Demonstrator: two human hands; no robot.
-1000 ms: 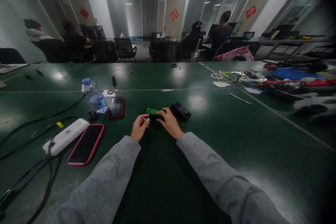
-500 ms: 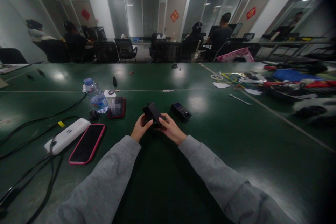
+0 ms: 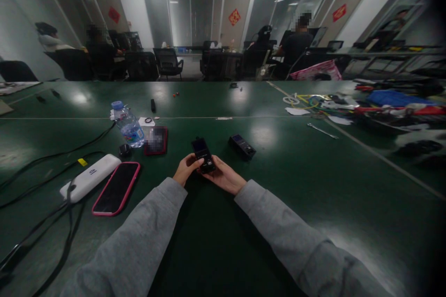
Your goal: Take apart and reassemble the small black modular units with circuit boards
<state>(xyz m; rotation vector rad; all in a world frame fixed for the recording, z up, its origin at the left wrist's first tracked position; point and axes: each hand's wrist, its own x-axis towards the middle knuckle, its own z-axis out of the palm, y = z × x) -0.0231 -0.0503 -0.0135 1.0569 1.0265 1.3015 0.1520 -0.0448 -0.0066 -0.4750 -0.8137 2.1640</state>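
Observation:
A small black handheld device [image 3: 200, 146] with a dark screen and buttons is held between both hands above the green table, its face turned up toward me. My left hand [image 3: 186, 168] pinches its left edge, the thumb lying over the lower face. Along the right side and underneath, my right hand [image 3: 223, 174] wraps its fingers round it; part of that grip is hidden. A second, similar black device [image 3: 242, 146] lies on the table just right of my hands, apart from them.
To the left are a water bottle [image 3: 128, 125], a red-edged dark case [image 3: 155, 140], a white power bank [image 3: 91, 177], a pink-framed phone [image 3: 116, 189] and black cables [image 3: 68, 236]. A wrench [image 3: 322, 131] and a heap of cables and tools [image 3: 393, 109] lie right. People sit beyond the table.
The held device has gone from tilted, with a raised black flap or side showing, to lying face up with its screen and buttons visible. My right thumb has shifted to its edge.

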